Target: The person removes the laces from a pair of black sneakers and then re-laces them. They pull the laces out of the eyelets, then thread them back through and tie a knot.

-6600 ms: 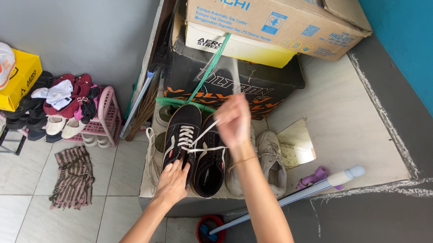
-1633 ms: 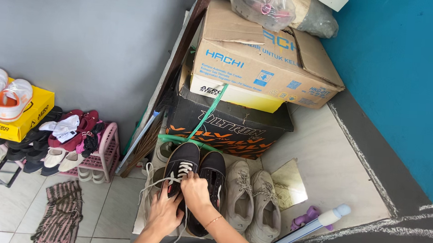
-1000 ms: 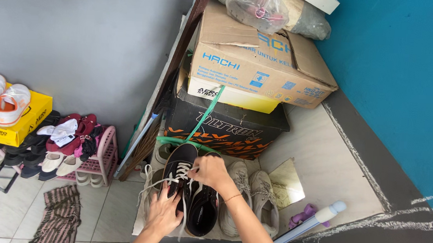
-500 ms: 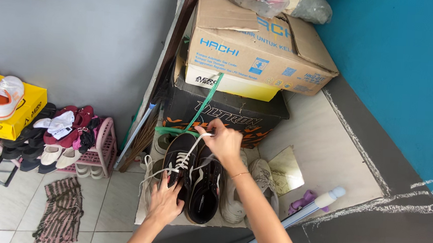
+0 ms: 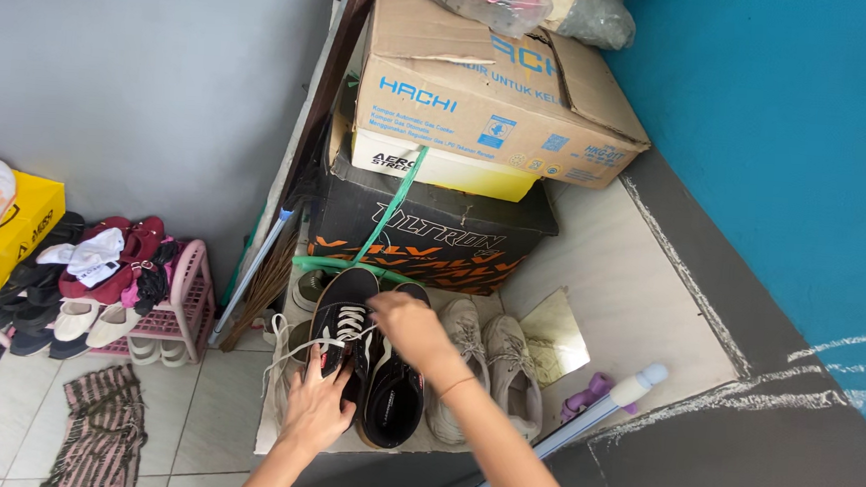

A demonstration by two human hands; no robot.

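A person laces a black sneaker (image 5: pixel 340 320) on a raised tiled ledge (image 5: pixel 639 316), at 6 o'clock from stacked cardboard boxes (image 5: pixel 482 96). The left hand (image 5: pixel 315 409) presses open-fingered on the shoe's near end; the right hand (image 5: pixel 406 324) pinches a white shoelace (image 5: pixel 291 350) at the eyelets. Several rows look crossed, but loose lace trails toward 8 o'clock and no bow shows, so threading and tying appear unfinished. Its unlaced twin (image 5: pixel 392 396) and grey sneakers (image 5: pixel 491 362) wait at 3 o'clock
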